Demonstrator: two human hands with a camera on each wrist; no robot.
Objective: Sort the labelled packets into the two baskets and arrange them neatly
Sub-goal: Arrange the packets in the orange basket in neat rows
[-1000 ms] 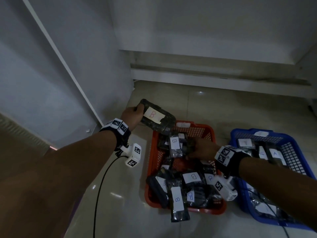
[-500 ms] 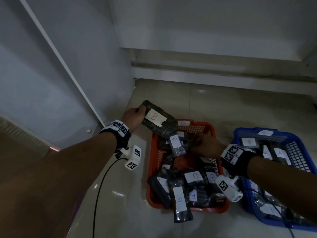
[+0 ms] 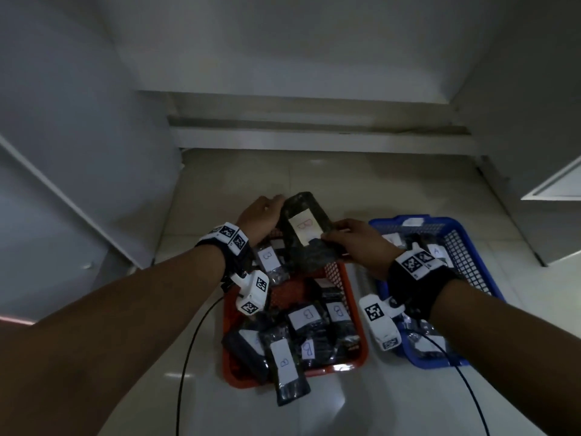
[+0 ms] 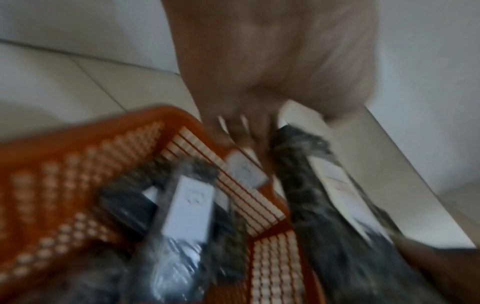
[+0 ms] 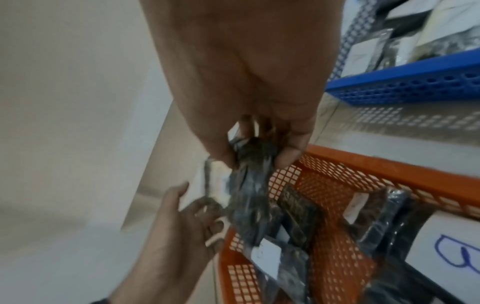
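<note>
Packet marked B [image 3: 306, 234] held over the far end of the orange basket [image 3: 345, 368].
Its right edge is pinched by the right hand [image 3: 358, 243] — thumb against fingers; the left hand [image 3: 259, 215] is laid, fingers loosely spread, against its left side.

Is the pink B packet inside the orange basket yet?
Not yet. The right hand pinches the packet above the orange basket; the left hand touches its edge.

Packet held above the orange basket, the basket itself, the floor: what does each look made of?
Held packet: thin clear plastic film, glossy and crinkled, over dark contents; white paper label with a reddish B. Orange basket: moulded plastic, seemingly rigid, with a perforated grid in its walls. Floor: pale glossy tiles, probably ceramic; they show joint lines and light reflections.
</note>
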